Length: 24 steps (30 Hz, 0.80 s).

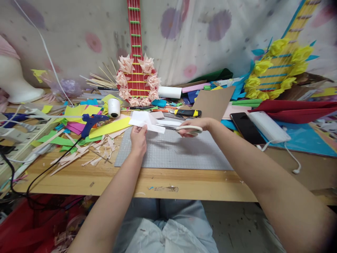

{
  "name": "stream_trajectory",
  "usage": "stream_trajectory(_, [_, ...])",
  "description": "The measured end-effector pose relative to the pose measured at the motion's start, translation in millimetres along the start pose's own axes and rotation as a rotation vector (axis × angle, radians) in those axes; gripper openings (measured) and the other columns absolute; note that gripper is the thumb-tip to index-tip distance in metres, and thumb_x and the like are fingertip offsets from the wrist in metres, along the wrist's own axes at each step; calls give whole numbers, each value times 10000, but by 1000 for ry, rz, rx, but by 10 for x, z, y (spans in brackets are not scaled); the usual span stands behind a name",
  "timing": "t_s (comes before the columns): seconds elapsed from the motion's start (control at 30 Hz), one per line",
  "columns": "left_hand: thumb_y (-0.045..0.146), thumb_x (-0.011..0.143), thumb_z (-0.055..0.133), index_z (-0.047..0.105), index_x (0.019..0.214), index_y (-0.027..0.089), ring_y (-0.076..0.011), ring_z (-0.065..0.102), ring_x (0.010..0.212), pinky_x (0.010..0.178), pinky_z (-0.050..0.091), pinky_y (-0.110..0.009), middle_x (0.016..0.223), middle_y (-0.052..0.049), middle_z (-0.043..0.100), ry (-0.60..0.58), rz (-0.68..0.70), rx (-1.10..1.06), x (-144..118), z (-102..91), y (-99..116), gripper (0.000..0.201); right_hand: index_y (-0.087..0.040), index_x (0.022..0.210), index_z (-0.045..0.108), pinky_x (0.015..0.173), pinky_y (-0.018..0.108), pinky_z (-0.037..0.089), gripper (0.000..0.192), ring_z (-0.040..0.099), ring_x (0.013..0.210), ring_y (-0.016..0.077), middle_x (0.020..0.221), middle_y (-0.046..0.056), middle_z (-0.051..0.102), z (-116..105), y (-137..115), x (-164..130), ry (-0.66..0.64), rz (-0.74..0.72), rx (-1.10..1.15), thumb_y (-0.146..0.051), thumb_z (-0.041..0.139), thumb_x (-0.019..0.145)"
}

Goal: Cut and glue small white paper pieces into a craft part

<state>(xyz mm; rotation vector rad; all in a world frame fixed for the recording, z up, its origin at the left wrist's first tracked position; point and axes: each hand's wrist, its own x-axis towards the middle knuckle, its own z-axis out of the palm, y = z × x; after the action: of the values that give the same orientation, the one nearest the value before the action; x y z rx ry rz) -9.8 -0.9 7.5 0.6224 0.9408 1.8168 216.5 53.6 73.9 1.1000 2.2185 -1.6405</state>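
Note:
My left hand (139, 140) pinches a piece of white paper (144, 120) by its near edge, above the grey cutting mat (173, 154). My right hand (193, 125) has its fingers in the handles of a pair of scissors (195, 130) with pale grips. The blades point left toward the paper, close to its right side. Whether they touch the paper I cannot tell. Behind the hands lies a yellow and black utility knife (187, 112).
On the left are a blue glue gun (91, 123) with a black cable and many paper scraps (100, 151). A red paper guitar (137, 80) with pink flowers stands behind. At the right lie a phone (247, 127), a white power bank (269, 126) and a yellow-flowered paper instrument (276, 75).

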Motion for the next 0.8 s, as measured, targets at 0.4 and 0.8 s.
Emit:
stream_trajectory(0.4, [145,499,716,596,801,159,-111,585,765,703,409,-222,790,-19,648,-191,-180,-26,-36,13,-29,325,-141,720,509,504,216,399,349,534,600,111,684,38,591,249,-234,263,629,-217,349,-385,707,567])
stream_trajectory(0.8, [172,499,723,605,832,158,-125,590,733,694,410,-239,772,-25,654,-209,-168,8,-55,28,-23,354,-157,789,530,611,243,405,370,539,728,156,771,10,582,501,-372,712,800,-65,101,-343,697,516])
